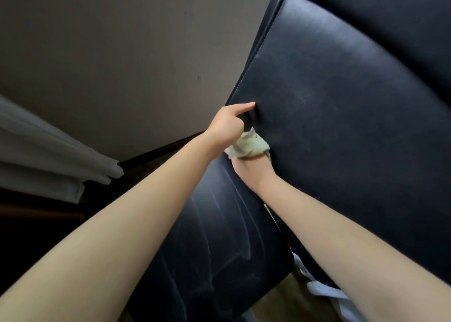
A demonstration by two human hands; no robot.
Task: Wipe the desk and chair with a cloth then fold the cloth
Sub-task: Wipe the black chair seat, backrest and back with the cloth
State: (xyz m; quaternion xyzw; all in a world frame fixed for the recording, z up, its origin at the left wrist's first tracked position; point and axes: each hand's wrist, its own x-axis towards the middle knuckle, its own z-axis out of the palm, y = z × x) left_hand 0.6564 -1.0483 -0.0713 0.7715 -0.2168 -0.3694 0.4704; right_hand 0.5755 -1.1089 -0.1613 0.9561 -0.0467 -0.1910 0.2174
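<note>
Forearms [122, 236] meet mid-frame: left hand [227, 126] pinches the chair [341, 102] edge to steady it, while right hand [251, 171], fingers curled, bunches the cloth [249, 144] against it for wiping.

Illumination is dim and diffuse, apparently entering from 9 o'clock, where the pale curtain [48, 150] is the lightest area; the wall [122, 40] at 11 o'clock reads flat grey-brown with no hard shadows. The dark chair [341, 102] carries a broad soft sheen from 1 toward 3 o'clock and streaky highlights at 6 o'clock — no clipped glare. Wide-angle distortion bows straight edges and stretches the left forearm [122, 224] at 7 o'clock and the right forearm [341, 236] at 4 o'clock, and focus is slightly soft throughout — the cloth [249, 146] at centre shows smeared edges.
</note>
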